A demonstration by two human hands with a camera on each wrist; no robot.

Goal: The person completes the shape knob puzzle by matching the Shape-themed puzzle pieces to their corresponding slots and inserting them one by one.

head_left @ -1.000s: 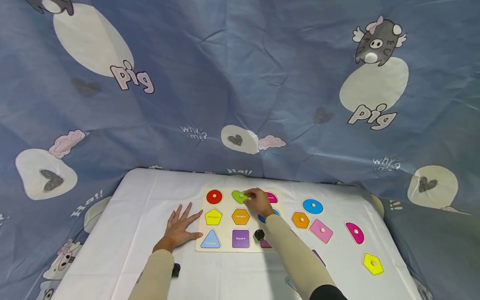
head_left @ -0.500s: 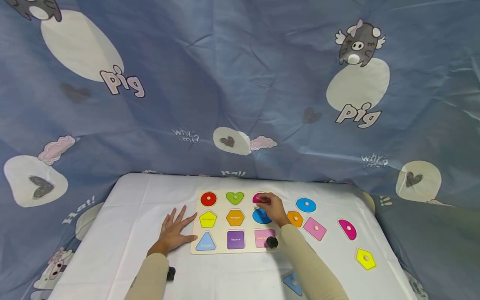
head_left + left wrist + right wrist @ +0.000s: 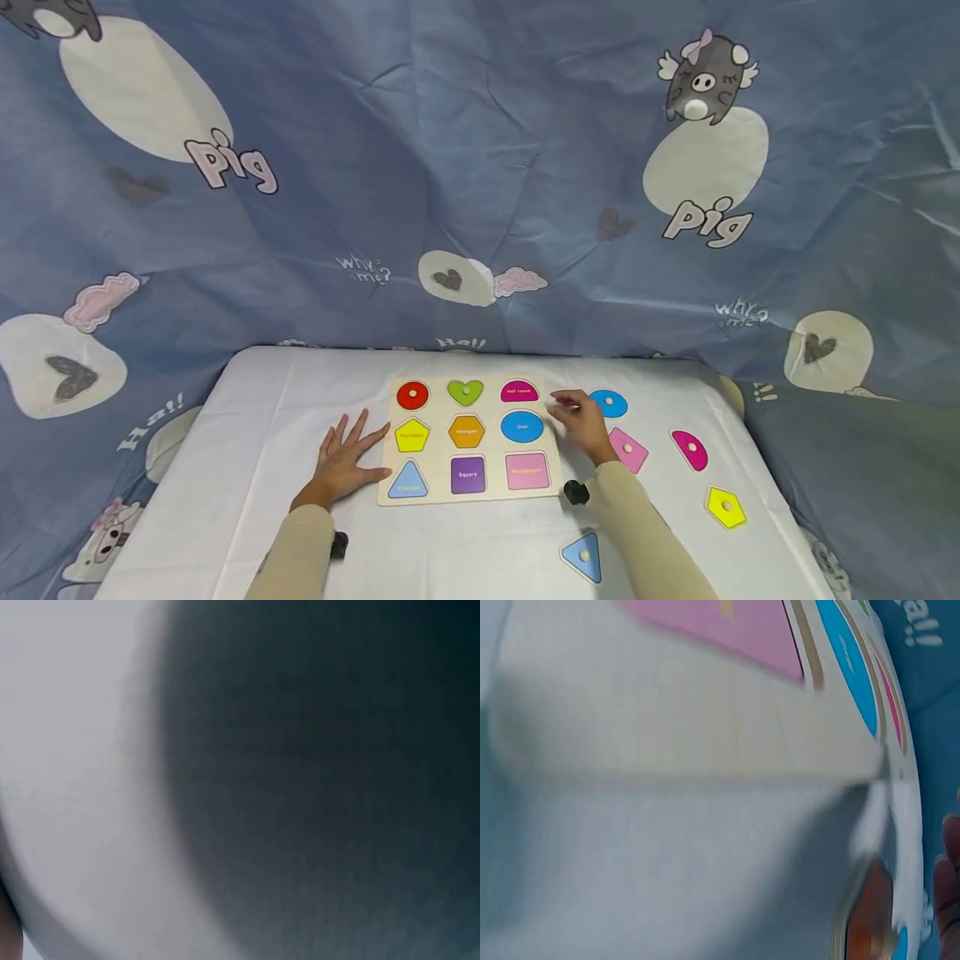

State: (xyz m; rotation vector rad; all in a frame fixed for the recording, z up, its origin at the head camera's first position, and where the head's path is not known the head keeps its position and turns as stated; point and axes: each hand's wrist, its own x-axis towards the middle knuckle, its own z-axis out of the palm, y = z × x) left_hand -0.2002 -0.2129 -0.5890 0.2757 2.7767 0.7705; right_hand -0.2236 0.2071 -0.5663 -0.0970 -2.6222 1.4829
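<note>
A wooden shape-puzzle board (image 3: 439,433) lies on the white table. In its top row sit a red circle piece (image 3: 412,396) and a green heart piece (image 3: 465,393), both with knobs. My left hand (image 3: 341,467) rests spread at the board's left edge, fingertips and thumb touching it. Just off the board's right edge hovers my right hand (image 3: 583,423), fingers loosely bent, nothing visible between them. An orange hexagon piece (image 3: 871,915) shows near it in the right wrist view; the hand hides it from the head view. The left wrist view is mostly dark blur.
To the right lie loose knobbed pieces: blue oval (image 3: 609,404), pink rectangle (image 3: 628,452), magenta half round (image 3: 690,450), yellow pentagon (image 3: 725,507). A blue triangle (image 3: 582,557) lies near the right forearm. Behind the table hangs a blue patterned cloth (image 3: 480,200).
My right hand has let go of the green heart and moved right, off the board. The heart sits in the board. My left hand has stayed at the board's edge.
</note>
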